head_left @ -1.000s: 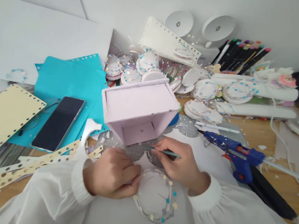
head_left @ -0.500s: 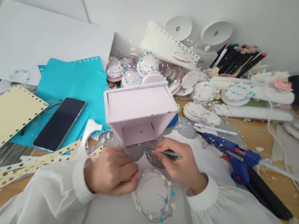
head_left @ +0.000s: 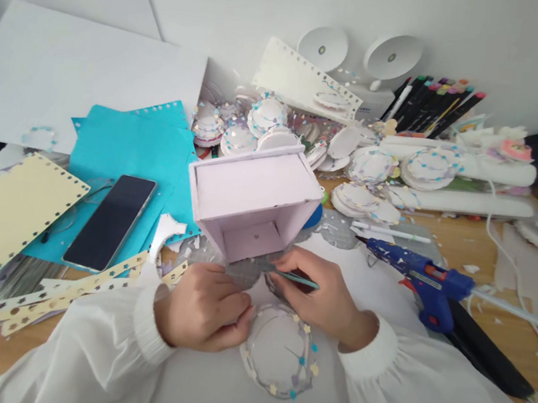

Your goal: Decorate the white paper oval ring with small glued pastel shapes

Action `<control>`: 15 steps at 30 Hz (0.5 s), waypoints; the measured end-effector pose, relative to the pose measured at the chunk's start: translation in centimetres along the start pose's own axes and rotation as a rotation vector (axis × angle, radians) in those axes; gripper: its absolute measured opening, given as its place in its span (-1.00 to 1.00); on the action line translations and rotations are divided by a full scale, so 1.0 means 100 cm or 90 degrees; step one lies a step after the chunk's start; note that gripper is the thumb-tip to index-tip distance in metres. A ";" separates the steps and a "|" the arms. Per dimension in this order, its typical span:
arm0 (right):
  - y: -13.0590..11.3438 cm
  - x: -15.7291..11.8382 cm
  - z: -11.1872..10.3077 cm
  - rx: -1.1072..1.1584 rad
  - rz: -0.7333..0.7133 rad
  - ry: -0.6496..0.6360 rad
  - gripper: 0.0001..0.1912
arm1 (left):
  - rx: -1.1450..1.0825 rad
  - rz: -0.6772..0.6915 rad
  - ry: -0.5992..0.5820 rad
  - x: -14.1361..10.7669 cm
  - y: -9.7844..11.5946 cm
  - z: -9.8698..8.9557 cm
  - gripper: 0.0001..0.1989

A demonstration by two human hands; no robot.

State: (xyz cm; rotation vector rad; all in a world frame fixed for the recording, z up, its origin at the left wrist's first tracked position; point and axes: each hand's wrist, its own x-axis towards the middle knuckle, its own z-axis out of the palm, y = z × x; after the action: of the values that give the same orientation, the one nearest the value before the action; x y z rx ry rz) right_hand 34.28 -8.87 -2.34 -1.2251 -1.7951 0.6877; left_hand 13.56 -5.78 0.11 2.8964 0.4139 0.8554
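Note:
My right hand [head_left: 323, 297] is closed around thin teal tweezers [head_left: 302, 278], whose tip points left over the grey cutting mat. My left hand [head_left: 207, 310] is closed, thumb and forefinger pinching the left rim of a round white paper disc [head_left: 275, 344]. A ring of thin wire set with small yellow, blue and lilac stars lies around that disc. White paper [head_left: 258, 291] with a pointed edge sits between the hands. Just beyond them stands a pale pink open-fronted box [head_left: 255, 189], its hollow side towards me.
A blue glue gun [head_left: 420, 271] lies at right with its cord. On the left are a phone [head_left: 111, 222], blue paper [head_left: 130, 144], a yellow punched sheet [head_left: 7, 209] and cut strips. Several decorated discs [head_left: 370, 164], a lamp and markers [head_left: 434, 108] line the back.
The tweezers have turned slightly in my right hand, their handle end now lower and further left. My left hand stays at the disc's rim. The whole view has shifted slightly.

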 end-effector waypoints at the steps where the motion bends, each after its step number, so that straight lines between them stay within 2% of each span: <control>1: 0.000 0.000 0.000 -0.001 -0.001 -0.009 -0.93 | 0.000 0.001 -0.004 0.000 0.000 0.000 -0.81; 9: -0.001 -0.002 0.001 0.013 0.003 -0.020 -0.93 | 0.014 0.008 -0.012 0.000 0.002 0.000 -0.80; 15: -0.007 0.000 -0.007 0.074 0.012 0.105 -0.90 | 0.004 -0.002 0.013 0.000 0.000 -0.001 -0.81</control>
State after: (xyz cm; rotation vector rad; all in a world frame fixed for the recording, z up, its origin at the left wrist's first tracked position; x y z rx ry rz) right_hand 34.56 -9.20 -1.40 -1.1865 -1.5883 0.6722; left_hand 13.48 -5.80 0.18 2.8931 0.4244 0.8864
